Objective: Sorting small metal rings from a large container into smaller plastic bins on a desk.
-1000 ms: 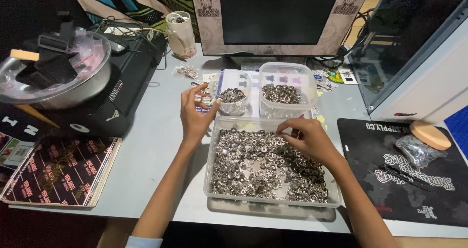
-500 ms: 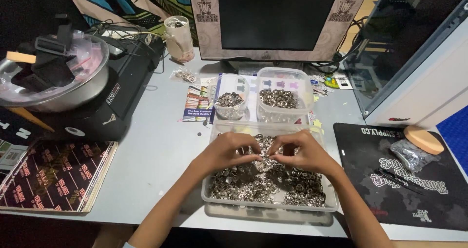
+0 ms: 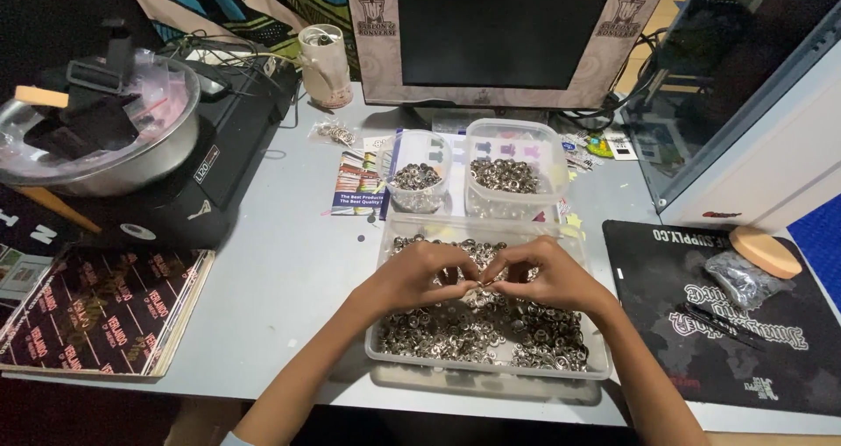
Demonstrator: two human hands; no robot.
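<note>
Both hands meet over a shallow clear plastic tray (image 3: 384, 345) filled with small silver metal rings and snap parts (image 3: 455, 332); the tray sits at the near edge of the pale grey table (image 3: 289, 262), and its front rim is partly lost behind the forearms. The left hand (image 3: 416, 275) and the right hand (image 3: 547, 275) are curled narrow, fingertips pressed together at one tiny metal piece (image 3: 481, 284) pinched between them just above the heap; the piece is too small to make out its shape, and which fingers bear on it cannot be told.

Just beyond the tray stand a small round clear tub (image 3: 418, 183) and a larger clear rectangular tub (image 3: 511, 170), each holding more silver parts; they rest on printed paper sheets (image 3: 357, 183), largely covered. Behind them a dark monitor with a beige patterned frame (image 3: 508, 34) is cut off at the top.

To the left, a steel bowl (image 3: 166, 152) holding dark things under clear plastic sits on a black machine (image 3: 219, 170); its contents are hard to read. A dark patterned book (image 3: 96, 315) lies at the table's left edge, partly out of view. To the right, a black printed mat (image 3: 701, 323) carries a round wooden disc (image 3: 765, 251) and a crumpled clear bag (image 3: 740, 278).
</note>
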